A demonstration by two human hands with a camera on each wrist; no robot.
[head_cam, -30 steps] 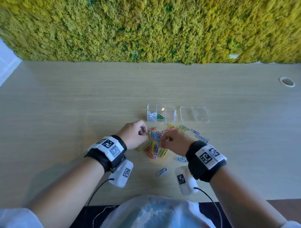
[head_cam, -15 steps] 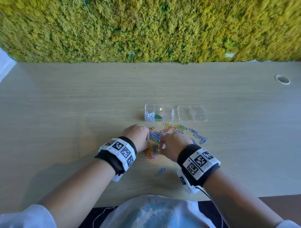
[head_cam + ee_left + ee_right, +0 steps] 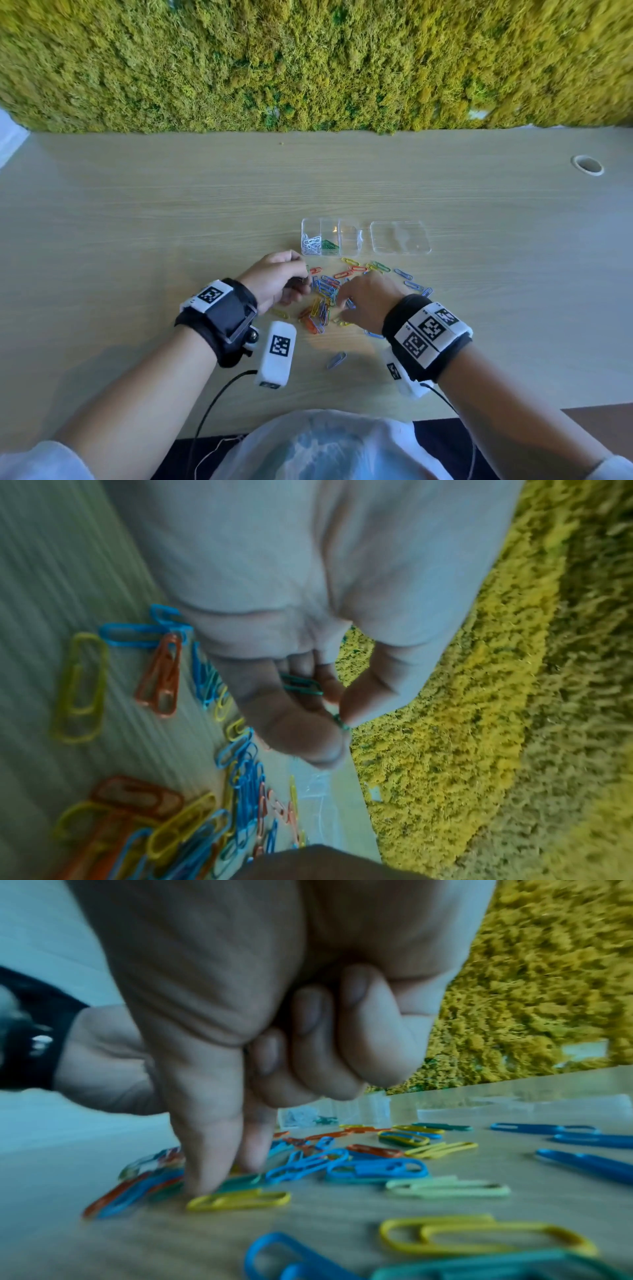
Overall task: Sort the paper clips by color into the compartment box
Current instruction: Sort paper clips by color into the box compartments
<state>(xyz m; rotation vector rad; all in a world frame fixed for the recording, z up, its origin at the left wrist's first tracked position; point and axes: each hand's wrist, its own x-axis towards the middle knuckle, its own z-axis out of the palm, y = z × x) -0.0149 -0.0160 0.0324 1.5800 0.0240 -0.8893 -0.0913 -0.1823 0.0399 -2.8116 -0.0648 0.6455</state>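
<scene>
Head view gives me the compartment box [image 3: 330, 237] on the bench [image 3: 171, 212], white clips in its left cell, green in the next; its clear lid [image 3: 400, 237] lies just right of it. Near the box sprawls the pile of paper clips [image 3: 323, 299]. My left hand [image 3: 277, 281] sits left of the pile, its fingers [image 3: 363, 696] curled and pinching green clips [image 3: 301, 687]. My right hand [image 3: 368, 298] rests on the pile, thumb and forefinger pressed down among clips, other fingers [image 3: 342, 1042] curled in; whether they grip one, I cannot tell.
</scene>
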